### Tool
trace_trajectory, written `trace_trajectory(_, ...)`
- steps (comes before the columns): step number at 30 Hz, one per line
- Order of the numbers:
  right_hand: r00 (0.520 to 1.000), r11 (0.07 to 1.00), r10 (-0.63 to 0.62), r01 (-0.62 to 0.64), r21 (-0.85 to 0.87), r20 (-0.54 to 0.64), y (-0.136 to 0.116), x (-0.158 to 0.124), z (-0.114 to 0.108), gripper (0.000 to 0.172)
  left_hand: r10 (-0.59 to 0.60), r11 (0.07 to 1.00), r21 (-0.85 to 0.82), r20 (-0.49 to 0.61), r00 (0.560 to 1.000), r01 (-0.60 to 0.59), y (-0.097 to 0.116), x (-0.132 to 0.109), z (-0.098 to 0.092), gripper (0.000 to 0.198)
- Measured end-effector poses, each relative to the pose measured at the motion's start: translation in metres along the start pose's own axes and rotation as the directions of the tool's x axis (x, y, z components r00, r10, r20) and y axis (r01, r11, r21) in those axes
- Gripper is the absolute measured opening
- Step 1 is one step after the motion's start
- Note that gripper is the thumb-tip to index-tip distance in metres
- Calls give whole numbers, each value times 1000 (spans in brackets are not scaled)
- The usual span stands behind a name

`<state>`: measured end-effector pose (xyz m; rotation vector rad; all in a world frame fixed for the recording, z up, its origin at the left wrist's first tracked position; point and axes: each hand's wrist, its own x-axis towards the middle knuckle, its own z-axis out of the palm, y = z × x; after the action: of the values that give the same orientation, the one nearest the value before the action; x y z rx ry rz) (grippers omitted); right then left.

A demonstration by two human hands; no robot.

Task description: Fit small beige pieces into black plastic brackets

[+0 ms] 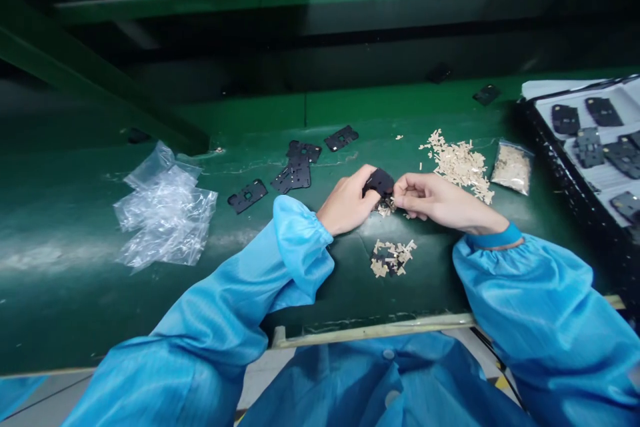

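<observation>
My left hand (345, 201) is shut on a small black perforated plate (379, 182), holding it above the green work surface (75, 300). My right hand (430, 197) meets the plate's right edge with its fingers curled; anything between them is hidden. Small beige pieces (385, 208) lie under both hands. A loose heap of these pieces (457, 163) lies just beyond my right hand, and a smaller heap mixed with something dark (393, 258) lies nearer me.
Several black plates (293, 167) lie beyond my left hand. To the left is crumpled clear plastic (165, 207). A clear bag of beige pieces (513, 168) and a black-edged tray of black plates (590, 147) stand at right. A pale strip (370, 332) runs along the near edge.
</observation>
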<state>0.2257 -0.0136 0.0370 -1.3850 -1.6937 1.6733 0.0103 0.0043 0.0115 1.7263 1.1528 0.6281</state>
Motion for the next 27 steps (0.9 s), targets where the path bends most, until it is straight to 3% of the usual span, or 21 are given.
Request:
trace_trajectory(2,1000,1000,2,-2,-9,-13,0,0,-2,30,20,989,143,36,999,-25,2,-1,-1,13)
trace_trajectory(4,1000,1000,-3,3,-19,-27,0,0,-4,31,31,982,184,93,995,-47,2,0,-3,19)
trace_trajectory(6,998,1000,-6,6,-10,-59,0,0,-7,32,9,991,127,205,979,-36,3,1,-7,28)
trace_trajectory(8,994,1000,-6,8,23,-105,1,0,-9,33,-42,999,-14,341,939,50,3,3,-12,31)
trace_trajectory(10,991,998,-5,14,65,-130,1,0,-9,34,-72,978,-153,400,914,144,5,4,-16,29)
trace_trajectory(12,992,995,-9,22,97,-127,1,1,-8,34,-88,960,-229,292,952,159,8,4,-16,27)
trace_trajectory(14,993,993,-14,28,113,-120,1,2,-5,35,-66,966,-244,105,992,90,9,4,-12,27)
trace_trajectory(16,992,992,-23,38,119,-127,2,3,-1,34,-15,975,-222,-27,1000,9,8,3,-5,32)
trace_trajectory(20,987,993,-59,73,92,-150,3,5,5,32,10,994,-108,-110,994,-22,2,3,5,31)
trace_trajectory(22,980,992,-79,95,83,-185,3,5,5,31,2,995,-104,-49,999,-7,0,3,3,29)
trace_trajectory(24,970,987,-80,109,118,-229,3,6,4,31,8,989,-148,112,994,9,2,3,-3,29)
trace_trajectory(27,967,975,-56,106,197,-247,2,6,3,32,-3,972,-221,312,950,75,8,4,-14,29)
